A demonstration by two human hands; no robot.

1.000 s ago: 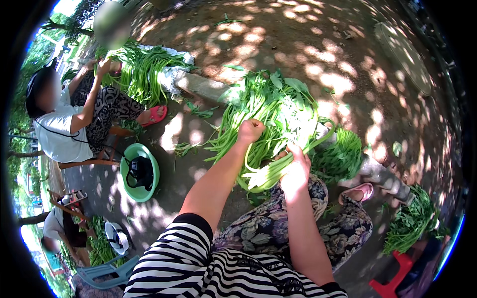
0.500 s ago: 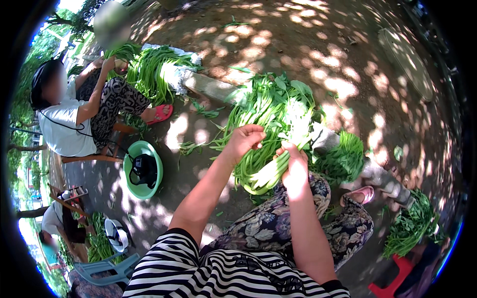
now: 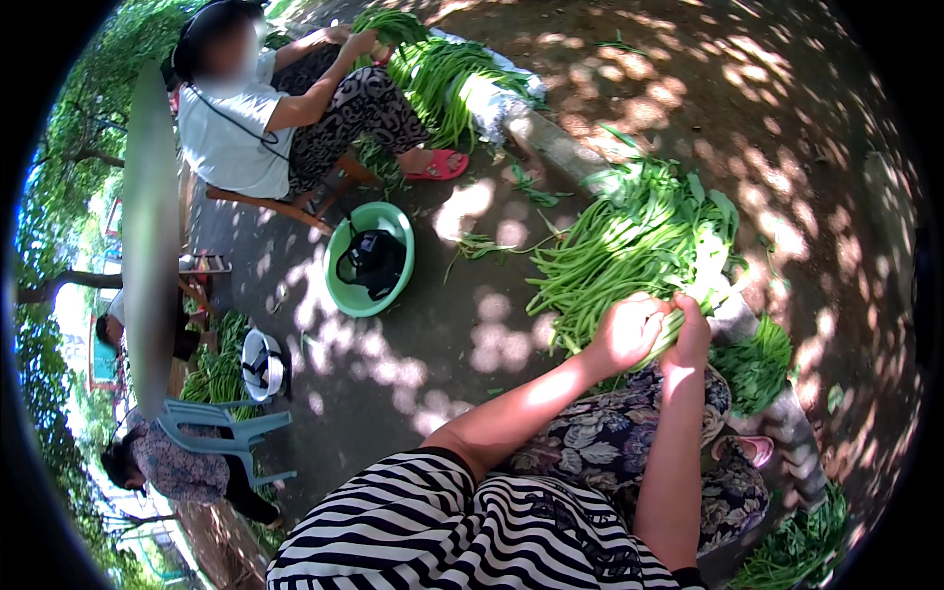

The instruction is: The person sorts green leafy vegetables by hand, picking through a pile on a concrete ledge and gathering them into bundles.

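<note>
Both hands, left hand (image 3: 629,332) and right hand (image 3: 692,329), seemingly closed together around the green stalks (image 3: 629,246).

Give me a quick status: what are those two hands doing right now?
Left hand and right hand both closed on a bundle of green stalks. Green basin off to the left, apart. Nothing blocking.

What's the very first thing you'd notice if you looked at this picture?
The big heap of long green stalks fanned out on the ground at centre right, with the left hand and right hand clasped around its near end. To the left lies a green basin with something black inside, and beyond it another person sits at the top left, handling a second green pile.
</note>
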